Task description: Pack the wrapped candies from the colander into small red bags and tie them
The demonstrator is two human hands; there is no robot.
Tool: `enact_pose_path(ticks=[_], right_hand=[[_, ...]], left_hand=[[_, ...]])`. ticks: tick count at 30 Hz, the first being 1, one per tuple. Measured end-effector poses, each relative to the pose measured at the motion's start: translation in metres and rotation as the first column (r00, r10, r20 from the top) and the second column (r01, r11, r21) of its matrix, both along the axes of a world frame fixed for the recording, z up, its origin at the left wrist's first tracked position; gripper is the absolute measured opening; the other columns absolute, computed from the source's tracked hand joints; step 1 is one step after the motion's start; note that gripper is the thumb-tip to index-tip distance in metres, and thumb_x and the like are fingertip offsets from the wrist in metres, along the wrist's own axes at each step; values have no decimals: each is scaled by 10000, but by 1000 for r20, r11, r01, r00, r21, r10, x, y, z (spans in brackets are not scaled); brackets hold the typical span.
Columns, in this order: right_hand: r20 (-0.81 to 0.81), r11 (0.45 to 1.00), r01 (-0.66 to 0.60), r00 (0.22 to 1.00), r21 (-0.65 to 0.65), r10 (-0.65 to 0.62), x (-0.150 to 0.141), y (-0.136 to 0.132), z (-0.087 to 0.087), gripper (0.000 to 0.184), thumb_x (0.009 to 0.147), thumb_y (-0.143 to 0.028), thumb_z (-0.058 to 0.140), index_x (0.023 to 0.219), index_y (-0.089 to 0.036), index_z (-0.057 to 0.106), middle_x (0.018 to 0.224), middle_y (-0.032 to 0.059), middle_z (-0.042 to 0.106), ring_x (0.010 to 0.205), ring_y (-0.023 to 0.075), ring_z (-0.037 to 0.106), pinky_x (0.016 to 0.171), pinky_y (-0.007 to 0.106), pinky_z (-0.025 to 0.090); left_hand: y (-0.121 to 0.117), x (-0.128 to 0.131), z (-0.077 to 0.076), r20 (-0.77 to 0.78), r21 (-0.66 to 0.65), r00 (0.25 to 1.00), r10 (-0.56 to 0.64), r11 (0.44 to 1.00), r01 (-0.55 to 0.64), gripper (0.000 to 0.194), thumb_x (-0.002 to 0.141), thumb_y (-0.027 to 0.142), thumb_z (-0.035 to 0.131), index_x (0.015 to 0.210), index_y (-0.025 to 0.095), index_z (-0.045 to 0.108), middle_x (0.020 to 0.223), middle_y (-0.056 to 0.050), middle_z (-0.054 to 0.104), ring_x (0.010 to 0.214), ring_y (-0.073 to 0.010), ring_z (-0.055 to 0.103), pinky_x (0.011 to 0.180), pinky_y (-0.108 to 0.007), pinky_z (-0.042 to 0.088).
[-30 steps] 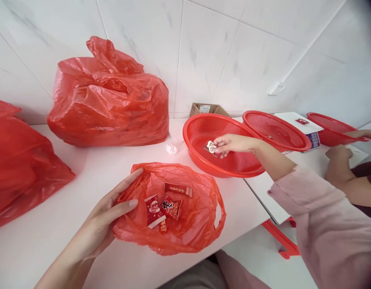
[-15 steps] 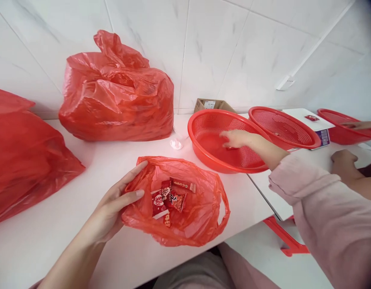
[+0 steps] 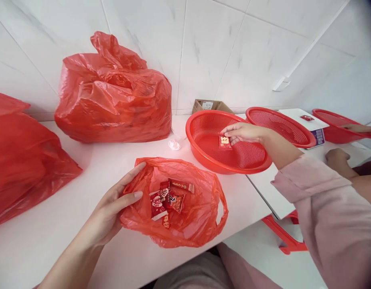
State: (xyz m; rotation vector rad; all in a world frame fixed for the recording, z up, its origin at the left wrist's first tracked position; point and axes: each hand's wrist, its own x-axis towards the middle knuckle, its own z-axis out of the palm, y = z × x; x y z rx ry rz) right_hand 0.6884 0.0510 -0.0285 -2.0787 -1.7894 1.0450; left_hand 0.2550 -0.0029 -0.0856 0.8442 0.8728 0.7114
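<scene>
My left hand [image 3: 113, 204] grips the edge of an open red plastic bag [image 3: 200, 220], thumb inside the rim. Several wrapped snacks lie in the bag, among them a dark red packet [image 3: 157, 204], a small packet with a nut picture [image 3: 177, 202] and a narrow bar-shaped one [image 3: 183, 186]. Over the red plastic basket [image 3: 200, 154], my right hand [image 3: 241, 133] pinches a small red snack packet [image 3: 225, 141] with pale yellow markings between thumb and fingers. The rest of the basket's floor shows no other packets.
Two full red bags, one tied [image 3: 113, 108] and one at the left edge [image 3: 29, 160], stand on the white table. A crumpled clear wrapper [image 3: 175, 145] lies near the basket. Further right are a second basket [image 3: 281, 127], a third basket [image 3: 335, 128] and another person's hand [image 3: 358, 128].
My right hand has lifted from the basket's floor, now with a red snack packet in its fingers. My left hand stays on the bag.
</scene>
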Motion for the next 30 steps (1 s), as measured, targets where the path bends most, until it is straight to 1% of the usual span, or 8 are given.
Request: enact_pose_path(ticks=[4,9,11,15,20,23,27,30], right_hand=[[-416,997,14,909,73,18,-35,-24,30,268,880,-312,645,1104,-167,675,1030,94,703,837,167,683,764,301,593],[-464,990,-115,875,77,138,-105,-48,38,267,924,-315,585,1148,-197,670,982,63,725,785,158,696,721,295,594],[-358,981,-156,915,116,188,-129,-56,34,296,959,-317,515,1201,-211,648,1068,70,715,812,160,696,744,303,585],[50,913,-247,968,323,244,-156,-79,25,319,973,-290,462,1243,-240,625,1140,62,694,934,185,675,827,328,544],[397,767,-591,785,249,476,-156,-124,10,267,928,-331,550,1140,-266,698,1198,105,642,1031,276,633,853,443,527],[510,721,-604,762,339,398,-146,-146,1,274,911,-348,570,1145,-268,688,1334,139,547,1075,313,603,835,478,525],[411,814,-352,898,461,156,-133,-161,-10,287,923,-454,521,1094,-241,607,1159,141,624,936,283,638,732,436,528],[174,940,-155,979,304,105,-130,-164,-24,386,881,-526,564,1125,-244,466,949,79,667,783,238,654,697,411,529]], left_hand=[[0,1,-1,14,-3,1000,13,1000,-13,720,786,264,719,1450,336,451,1493,-61,495,1221,-310,601,824,-258,599],[1,4,-4,3,31,1000,21,999,-22,718,779,273,721,1448,316,462,1485,-76,502,1239,-323,584,826,-261,597],[1,5,-4,4,39,1000,30,999,-30,734,787,258,713,1461,341,433,1490,-66,498,1233,-304,592,801,-233,595],[2,0,1,-43,109,998,39,993,-34,792,816,282,702,1501,411,325,1489,-53,498,1206,-291,616,778,-228,596],[-1,-33,10,-360,319,933,18,942,105,899,760,303,775,1503,455,292,1532,-24,442,1279,-308,554,823,-243,582],[-2,-51,18,-512,344,857,54,927,147,847,763,343,769,1494,396,345,1362,-58,617,1028,-268,703,717,-254,603],[-1,-57,25,-633,323,775,-3,908,267,474,809,398,712,1254,251,642,1002,-38,750,856,-213,714,679,-211,586],[-2,-51,28,-658,329,752,-39,884,333,257,838,393,685,1017,215,736,869,-18,738,787,-166,680,667,-159,547]])
